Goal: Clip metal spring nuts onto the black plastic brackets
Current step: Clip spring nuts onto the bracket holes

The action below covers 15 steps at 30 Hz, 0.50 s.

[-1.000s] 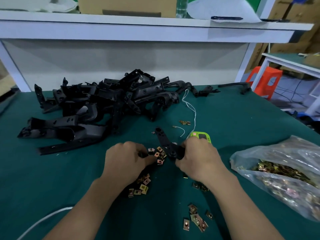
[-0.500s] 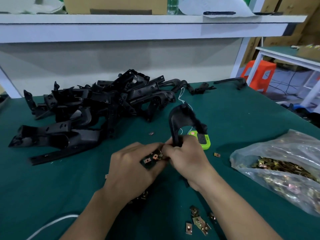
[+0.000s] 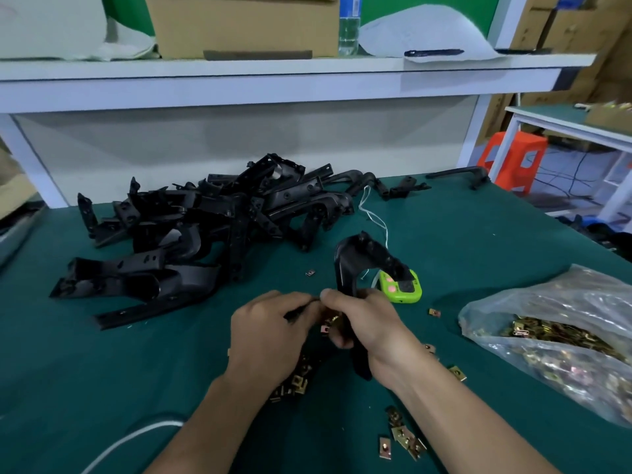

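The right hand (image 3: pixel 371 325) grips a black bracket (image 3: pixel 345 265); the left hand (image 3: pixel 270 333), at its 9 o'clock, pinches a spring nut (image 3: pixel 331 321); bottle label (image 3: pixel 349 6) blurred.

Green table (image 3: pixel 68 371) w/ bracket pile (image 3: pixel 191 217), loose spring nuts (image 3: pixel 400 434), nut bag (image 3: pixel 564 319), green timer (image 3: pixel 405 295).
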Each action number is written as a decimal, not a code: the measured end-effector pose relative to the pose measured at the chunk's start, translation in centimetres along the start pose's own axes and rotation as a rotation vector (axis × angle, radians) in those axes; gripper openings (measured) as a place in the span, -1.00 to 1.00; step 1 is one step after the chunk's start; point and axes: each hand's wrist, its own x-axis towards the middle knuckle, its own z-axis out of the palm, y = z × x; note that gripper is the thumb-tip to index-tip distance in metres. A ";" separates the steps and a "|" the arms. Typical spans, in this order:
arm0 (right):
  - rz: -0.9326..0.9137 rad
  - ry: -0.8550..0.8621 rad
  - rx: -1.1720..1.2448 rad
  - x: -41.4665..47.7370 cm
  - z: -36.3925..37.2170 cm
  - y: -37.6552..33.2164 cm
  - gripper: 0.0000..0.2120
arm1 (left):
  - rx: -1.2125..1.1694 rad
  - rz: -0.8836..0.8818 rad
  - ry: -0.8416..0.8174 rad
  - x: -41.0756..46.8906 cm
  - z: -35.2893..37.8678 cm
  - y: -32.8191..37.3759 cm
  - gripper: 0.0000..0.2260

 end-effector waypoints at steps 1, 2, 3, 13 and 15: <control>0.013 -0.002 0.024 0.1 -0.1 0.1 -0.75 | -0.005 -0.003 0.003 0.1 0.1 -0.1 -0.94; 0.025 -0.004 0.053 0.2 -0.2 0.2 -0.77 | -0.013 -0.003 0.005 0.1 0.1 -0.2 -0.96; 0.031 -0.007 0.076 0.4 -0.2 0.3 -0.80 | -0.022 -0.002 0.005 0.1 0.2 -0.3 -0.96; 0.002 -0.011 0.113 0.8 -0.3 0.6 -0.87 | -0.036 -0.047 0.081 -0.1 0.0 0.2 -0.90; 0.009 0.000 0.100 0.7 -0.1 0.6 -0.85 | -0.051 -0.102 0.082 0.0 0.0 0.4 -0.92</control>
